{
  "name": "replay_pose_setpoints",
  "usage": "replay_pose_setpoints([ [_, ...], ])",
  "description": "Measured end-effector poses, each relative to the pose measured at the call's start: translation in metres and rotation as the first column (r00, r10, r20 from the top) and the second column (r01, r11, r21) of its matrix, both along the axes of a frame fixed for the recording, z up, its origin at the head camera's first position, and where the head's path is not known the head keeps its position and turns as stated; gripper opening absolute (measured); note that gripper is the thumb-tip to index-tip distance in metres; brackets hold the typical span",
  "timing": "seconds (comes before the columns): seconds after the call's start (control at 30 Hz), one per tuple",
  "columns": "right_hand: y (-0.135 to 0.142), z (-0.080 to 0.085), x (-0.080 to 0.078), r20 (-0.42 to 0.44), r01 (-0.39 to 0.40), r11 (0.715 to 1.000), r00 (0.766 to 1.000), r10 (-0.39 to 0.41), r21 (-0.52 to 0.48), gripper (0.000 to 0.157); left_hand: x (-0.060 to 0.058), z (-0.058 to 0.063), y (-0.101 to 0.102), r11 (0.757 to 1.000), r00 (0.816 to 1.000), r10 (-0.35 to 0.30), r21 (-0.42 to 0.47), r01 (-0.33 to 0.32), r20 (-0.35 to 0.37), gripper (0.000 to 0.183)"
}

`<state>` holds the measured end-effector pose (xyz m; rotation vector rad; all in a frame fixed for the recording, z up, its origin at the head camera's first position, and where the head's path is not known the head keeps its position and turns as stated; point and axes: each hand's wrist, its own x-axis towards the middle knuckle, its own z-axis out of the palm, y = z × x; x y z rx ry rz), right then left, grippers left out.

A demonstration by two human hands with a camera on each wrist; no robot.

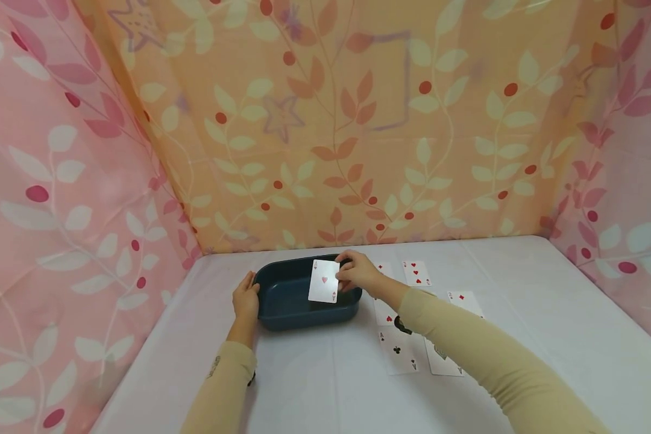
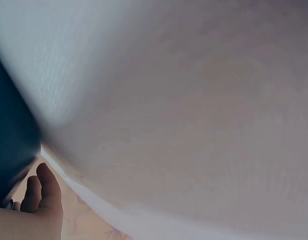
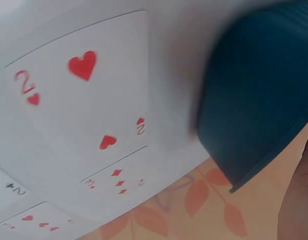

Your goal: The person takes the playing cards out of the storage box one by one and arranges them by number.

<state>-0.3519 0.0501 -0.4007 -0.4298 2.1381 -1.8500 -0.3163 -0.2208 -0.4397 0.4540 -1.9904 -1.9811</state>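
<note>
One ace of hearts [image 1: 323,281] pinched in right hand [image 1: 358,272] fingertips, above tray [image 1: 282,313].

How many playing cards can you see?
7: one card in the right hand over the tray, six on the table beside it; the forearm may hide more.
</note>
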Motion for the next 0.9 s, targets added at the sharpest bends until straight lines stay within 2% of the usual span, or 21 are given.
replay_pose_setpoints([
  [0.23,0.024,0.005,0.004,0.014,0.021,0.999,1.0,-0.021,0.047,0.031,0.001,0.0,0.0,1.0,1.0,-0.008,-0.023,0.008,0.025,0.049],
  [0.5,0.046,0.005,0.008,0.016,0.04,0.995,0.999,-0.042,0.086,0.032,-0.003,-0.012,-0.004,1.0,0.998,0.003,0.015,-0.002,-0.061,0.05],
  [0.6,0.056,0.003,0.011,0.017,0.045,0.996,0.999,-0.047,0.08,0.033,0.0,-0.01,-0.001,1.0,0.999,0.0,-0.01,0.0,-0.048,0.05],
  [0.63,0.06,0.003,0.012,0.018,0.048,0.996,0.999,-0.05,0.08,0.033,0.001,-0.007,0.0,1.0,1.0,-0.007,-0.029,0.007,-0.017,0.049],
  [0.77,0.072,0.004,0.017,0.014,0.044,0.995,0.999,-0.046,0.088,0.032,0.004,-0.001,0.003,0.999,1.0,-0.018,-0.051,0.019,0.014,0.049],
  [0.9,0.082,0.006,0.022,0.002,0.02,0.995,1.0,-0.02,0.098,0.032,0.004,0.0,0.001,0.998,1.0,-0.013,-0.068,0.014,0.016,0.048],
])
